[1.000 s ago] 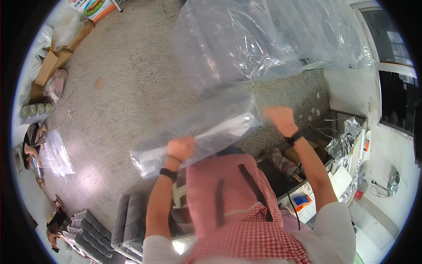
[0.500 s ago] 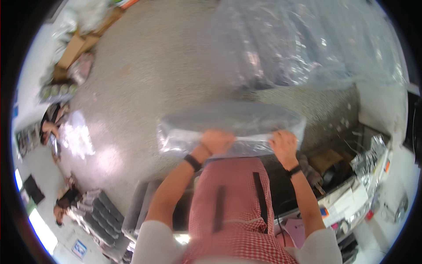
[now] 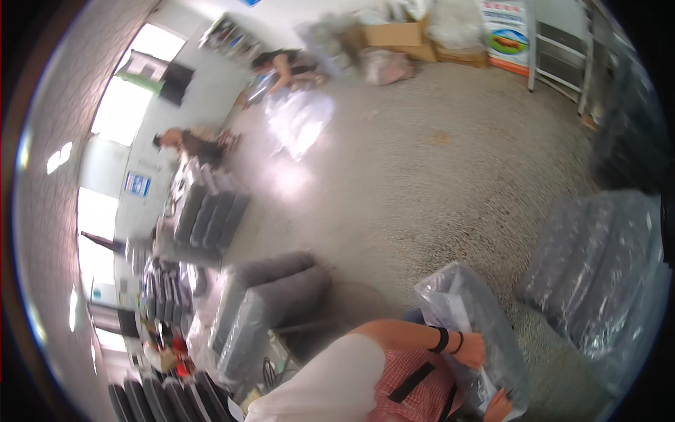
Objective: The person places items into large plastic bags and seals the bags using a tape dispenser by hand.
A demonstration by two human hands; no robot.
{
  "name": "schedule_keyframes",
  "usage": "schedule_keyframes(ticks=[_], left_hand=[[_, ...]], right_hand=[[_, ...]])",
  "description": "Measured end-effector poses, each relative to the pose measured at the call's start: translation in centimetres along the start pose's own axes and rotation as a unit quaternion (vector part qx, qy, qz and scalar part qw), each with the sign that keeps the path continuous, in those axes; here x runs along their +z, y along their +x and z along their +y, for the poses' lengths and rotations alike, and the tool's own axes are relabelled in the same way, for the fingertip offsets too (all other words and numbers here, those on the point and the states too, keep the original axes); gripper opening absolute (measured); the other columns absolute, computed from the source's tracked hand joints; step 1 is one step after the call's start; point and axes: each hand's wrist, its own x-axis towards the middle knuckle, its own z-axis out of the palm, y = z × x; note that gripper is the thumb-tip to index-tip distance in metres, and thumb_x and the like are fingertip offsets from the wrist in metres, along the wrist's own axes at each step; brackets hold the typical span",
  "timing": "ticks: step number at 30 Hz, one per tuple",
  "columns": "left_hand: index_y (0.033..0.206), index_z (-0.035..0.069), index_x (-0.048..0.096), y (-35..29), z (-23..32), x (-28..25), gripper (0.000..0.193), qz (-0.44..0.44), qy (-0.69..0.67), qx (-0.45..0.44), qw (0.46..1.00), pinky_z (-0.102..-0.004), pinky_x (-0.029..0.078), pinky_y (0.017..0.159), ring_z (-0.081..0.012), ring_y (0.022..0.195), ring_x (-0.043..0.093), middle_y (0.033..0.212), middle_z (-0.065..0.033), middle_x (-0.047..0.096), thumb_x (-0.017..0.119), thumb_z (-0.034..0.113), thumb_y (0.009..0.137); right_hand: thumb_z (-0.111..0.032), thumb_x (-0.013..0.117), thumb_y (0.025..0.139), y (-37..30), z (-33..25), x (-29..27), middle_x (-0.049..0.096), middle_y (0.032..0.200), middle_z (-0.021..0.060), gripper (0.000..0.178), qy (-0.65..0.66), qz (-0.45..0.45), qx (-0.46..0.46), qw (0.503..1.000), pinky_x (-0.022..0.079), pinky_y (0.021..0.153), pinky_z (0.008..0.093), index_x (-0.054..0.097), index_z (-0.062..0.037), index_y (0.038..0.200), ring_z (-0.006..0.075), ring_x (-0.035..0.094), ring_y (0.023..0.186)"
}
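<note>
A long grey padded piece in a clear plastic bag [image 3: 485, 316] stands upright in front of my body, with a pale strip along its near side. My left hand [image 3: 472, 349], with dark bands at the wrist, is closed on the bag's near side. Lower down on the same bag, close to the picture's bottom edge, my right hand [image 3: 498, 406] has its fingers curled on the plastic. Much of the right arm is out of view.
More grey wrapped pieces [image 3: 598, 260] lie on the floor at the right. Two grey pads [image 3: 271, 302] stand at the left, with a stack of similar ones [image 3: 211, 211] beyond. Two people work at the far left. Cardboard boxes [image 3: 404, 39] and a metal rack [image 3: 562, 53] line the back.
My view has swung left, bringing the room, the windows and the people further into sight. The bagged piece now appears at the lower right, still in both hands.
</note>
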Motion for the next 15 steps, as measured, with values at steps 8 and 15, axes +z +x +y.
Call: schedule_keyframes(ticks=[8,15], left_hand=[[0.084,0.015,0.059,-7.8,-2.0,-7.2,0.024,0.137,0.237,-0.071,0.959,-0.0416,0.039,0.080,-0.0200,0.085,0.053,0.084,-0.0002,0.056,0.057,0.037,0.078],[0.077,0.018,0.066,-4.2,-3.3,-9.8,0.020,-0.076,0.111,-0.152,0.979,-0.0400,0.048,0.056,-0.0302,0.064,0.062,0.070,-0.0097,0.064,0.055,0.034,0.083]], right_hand=[[-0.024,0.044,0.095,0.0,0.1,-1.0,0.062,0.073,0.0247,0.036,-0.037,-0.023,-0.015,0.999,0.047,0.063,0.0485,0.065,0.0038,0.086,0.0431,0.058,0.067],[-0.031,0.040,0.096,-0.9,2.8,0.8,0.061,0.085,0.0277,0.040,-0.025,-0.122,0.006,0.992,0.047,0.066,0.0477,0.057,0.0038,0.107,0.0389,0.060,0.075]])
